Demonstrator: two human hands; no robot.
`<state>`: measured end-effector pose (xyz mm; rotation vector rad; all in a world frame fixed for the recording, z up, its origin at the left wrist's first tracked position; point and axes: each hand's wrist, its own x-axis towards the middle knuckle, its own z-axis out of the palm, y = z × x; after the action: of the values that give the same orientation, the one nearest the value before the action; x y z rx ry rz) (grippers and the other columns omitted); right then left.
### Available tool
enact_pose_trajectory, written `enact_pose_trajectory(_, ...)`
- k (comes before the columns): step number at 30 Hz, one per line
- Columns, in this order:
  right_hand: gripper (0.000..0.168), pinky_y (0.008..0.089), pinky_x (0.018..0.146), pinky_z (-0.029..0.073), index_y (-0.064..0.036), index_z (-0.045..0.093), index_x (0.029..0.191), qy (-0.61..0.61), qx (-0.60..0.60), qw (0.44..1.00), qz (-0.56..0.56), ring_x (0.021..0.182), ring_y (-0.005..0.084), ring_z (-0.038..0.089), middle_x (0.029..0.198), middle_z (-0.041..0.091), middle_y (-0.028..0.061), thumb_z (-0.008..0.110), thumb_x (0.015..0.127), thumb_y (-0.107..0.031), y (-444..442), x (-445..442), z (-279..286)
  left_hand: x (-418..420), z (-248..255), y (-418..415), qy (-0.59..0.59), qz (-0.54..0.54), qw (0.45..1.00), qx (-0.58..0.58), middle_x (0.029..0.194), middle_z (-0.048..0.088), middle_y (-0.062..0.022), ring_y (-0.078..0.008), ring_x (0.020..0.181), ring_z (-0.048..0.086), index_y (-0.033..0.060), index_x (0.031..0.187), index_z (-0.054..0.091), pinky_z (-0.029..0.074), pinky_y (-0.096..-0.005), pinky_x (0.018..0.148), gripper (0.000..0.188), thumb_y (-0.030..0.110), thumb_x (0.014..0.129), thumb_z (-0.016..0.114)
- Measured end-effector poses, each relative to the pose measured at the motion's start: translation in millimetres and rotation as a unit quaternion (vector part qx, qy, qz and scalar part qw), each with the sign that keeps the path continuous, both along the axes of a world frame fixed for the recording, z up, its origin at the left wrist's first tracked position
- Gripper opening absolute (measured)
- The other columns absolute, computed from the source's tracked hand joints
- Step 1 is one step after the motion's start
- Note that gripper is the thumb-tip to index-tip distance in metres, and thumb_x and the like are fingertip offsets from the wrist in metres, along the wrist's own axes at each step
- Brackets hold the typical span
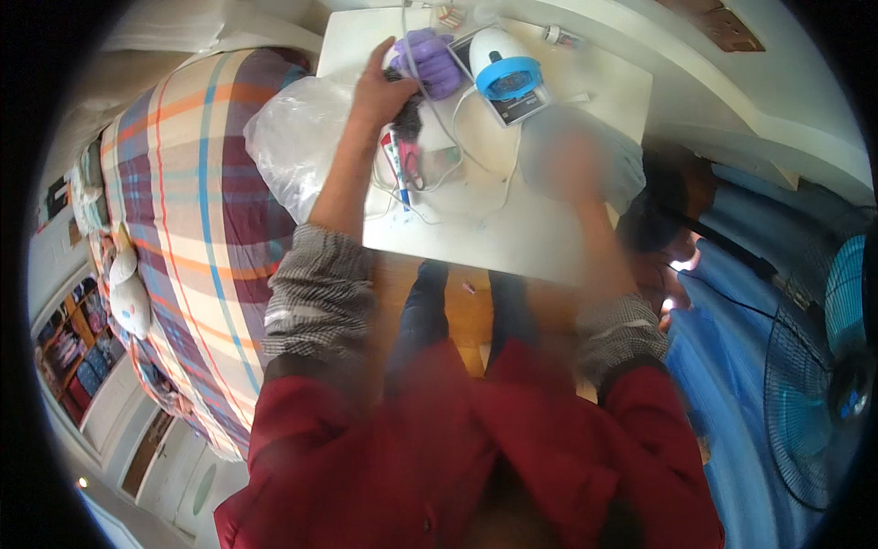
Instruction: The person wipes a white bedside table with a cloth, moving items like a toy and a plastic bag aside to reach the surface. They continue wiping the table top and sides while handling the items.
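My left hand (384,92) is at the upper left of the white table (473,240), its fingers on a dark, fuzzy item (409,118) beside a purple bundle (433,65). Near the right side of the table, my right hand (579,161) is blurred, over a greyish bag or cloth (617,154); whether it grips this cannot be told. Between the hands lie a marker with a blue cap (398,171), a pink-handled item (411,161) and thin white cables. A white and blue lamp-like device (506,68) stands on a flat, dark-faced box (521,110) towards the back.
A clear plastic bag (295,144) hangs at the table's left edge, next to a bed with a plaid cover (192,185). A small bottle (559,36) is at the back of the table. To the right are a fan (802,405) and blue fabric (713,343).
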<state>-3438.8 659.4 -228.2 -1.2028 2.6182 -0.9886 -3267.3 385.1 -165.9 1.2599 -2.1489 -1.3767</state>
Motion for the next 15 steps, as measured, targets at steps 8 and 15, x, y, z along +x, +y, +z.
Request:
enact_pose_trajectory(8,0.049,0.0282,0.065,0.046,0.005,0.057,0.105,-0.415,-0.091,0.884,-0.197,0.074,0.0172,0.057,0.088,0.061,0.0106,0.071,0.069,-0.026,48,-4,91,171,136,6,0.085,0.190,0.967,0.146,0.081,0.054,-0.0064,-0.0150,0.072,0.058,0.0007,0.114,0.053,0.051,-0.0273,0.065,0.039,0.003,0.075,0.054)
enact_pose_trajectory(15,0.044,0.0312,0.071,0.045,0.004,0.055,0.102,-0.586,-0.157,0.794,0.035,0.079,0.0175,0.056,0.089,0.058,0.0099,0.063,0.069,-0.025,110,35,158,355,147,38,0.138,0.336,0.928,0.083,0.084,0.056,-0.0092,-0.0182,0.069,0.057,-0.0037,0.107,0.054,0.055,-0.0327,0.064,0.030,0.001,0.077,0.056)
